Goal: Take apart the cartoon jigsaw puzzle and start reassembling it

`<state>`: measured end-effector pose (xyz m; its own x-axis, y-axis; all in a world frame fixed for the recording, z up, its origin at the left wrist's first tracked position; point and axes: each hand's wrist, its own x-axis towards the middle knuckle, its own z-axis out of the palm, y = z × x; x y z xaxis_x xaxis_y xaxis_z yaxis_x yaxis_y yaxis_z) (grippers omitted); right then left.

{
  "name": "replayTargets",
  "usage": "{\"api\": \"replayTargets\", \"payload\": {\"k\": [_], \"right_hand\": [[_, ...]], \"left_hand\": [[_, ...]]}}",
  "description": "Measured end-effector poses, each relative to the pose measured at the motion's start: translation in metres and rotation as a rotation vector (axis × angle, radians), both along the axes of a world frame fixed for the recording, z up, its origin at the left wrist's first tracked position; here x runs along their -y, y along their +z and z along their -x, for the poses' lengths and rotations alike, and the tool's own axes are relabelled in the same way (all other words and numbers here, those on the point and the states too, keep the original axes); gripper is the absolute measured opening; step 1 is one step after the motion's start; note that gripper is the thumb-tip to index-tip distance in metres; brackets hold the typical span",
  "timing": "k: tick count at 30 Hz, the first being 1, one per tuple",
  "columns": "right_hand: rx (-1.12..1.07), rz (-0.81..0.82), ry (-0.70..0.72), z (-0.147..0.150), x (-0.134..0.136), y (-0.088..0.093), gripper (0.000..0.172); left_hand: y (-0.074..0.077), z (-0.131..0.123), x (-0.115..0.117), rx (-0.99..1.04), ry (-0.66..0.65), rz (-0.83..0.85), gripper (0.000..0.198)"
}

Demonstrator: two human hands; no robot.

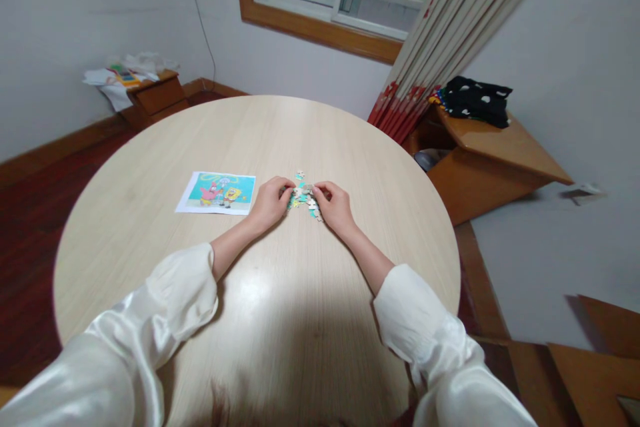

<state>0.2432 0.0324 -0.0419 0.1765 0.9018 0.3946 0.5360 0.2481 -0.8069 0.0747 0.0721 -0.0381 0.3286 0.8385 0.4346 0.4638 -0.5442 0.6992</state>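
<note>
A printed picture (pixel 217 193) lies left on the desk (pixel 270 340). Your left hand (pixel 271 203) curls its fingers nearly together at the left of the puzzle pieces (pixel 303 196), your right hand (pixel 336 208) likewise at the right; I can't tell if either grips one.

Puzzle pieces (pixel 303 198) partly behind both hands (pixel 271 202) (pixel 337 208)

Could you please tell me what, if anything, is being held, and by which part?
That can't be told: the left grip and right grip are at small puzzle pieces.
</note>
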Motion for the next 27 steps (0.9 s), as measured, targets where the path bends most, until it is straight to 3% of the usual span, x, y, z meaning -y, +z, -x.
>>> {"api": "replayTargets", "payload": {"k": [13,27], "right_hand": [[-0.068,0.056,0.035,-0.0005,0.0005,0.0016,0.038],[-0.145,0.042,0.013,-0.0032,0.0003,0.0001,0.038]], "left_hand": [[0.0050,0.0004,0.0033,0.023,-0.019,-0.045,0.015],[0.0038,0.0020,0.0041,0.037,-0.001,-0.014,0.019]]}}
